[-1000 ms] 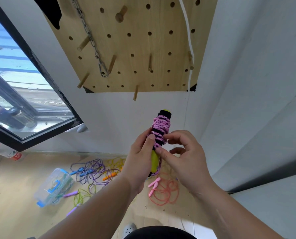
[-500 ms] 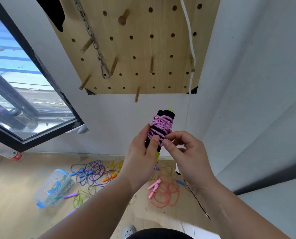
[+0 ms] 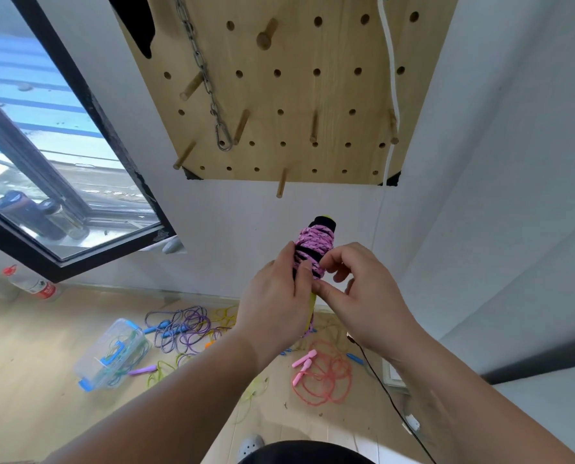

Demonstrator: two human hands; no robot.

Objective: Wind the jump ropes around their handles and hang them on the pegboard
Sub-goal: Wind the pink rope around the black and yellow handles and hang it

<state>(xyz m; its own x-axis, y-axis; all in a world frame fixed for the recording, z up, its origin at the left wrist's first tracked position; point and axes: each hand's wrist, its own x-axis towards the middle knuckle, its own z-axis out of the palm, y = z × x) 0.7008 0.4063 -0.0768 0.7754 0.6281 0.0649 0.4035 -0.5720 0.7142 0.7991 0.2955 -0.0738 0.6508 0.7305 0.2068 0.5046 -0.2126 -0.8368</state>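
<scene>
The left hand (image 3: pixel 276 306) gripped one wound pink jump rope (image 3: pixel 314 242); the right hand (image 3: pixel 363 303) pinched it from three o'clock.

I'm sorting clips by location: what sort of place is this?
Probably a home room or storeroom: a wooden pegboard with dowel pegs on a white wall, a black-framed window, and loose coloured jump ropes on a wooden floor.

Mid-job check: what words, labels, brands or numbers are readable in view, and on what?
No text can be read.
Red label on the floor bottle: too blurred.
Markings on the dark bottles outside the window: too small.
Mark on the window frame corner: illegible.
The wound jump rope and pegboard: no print visible.
</scene>
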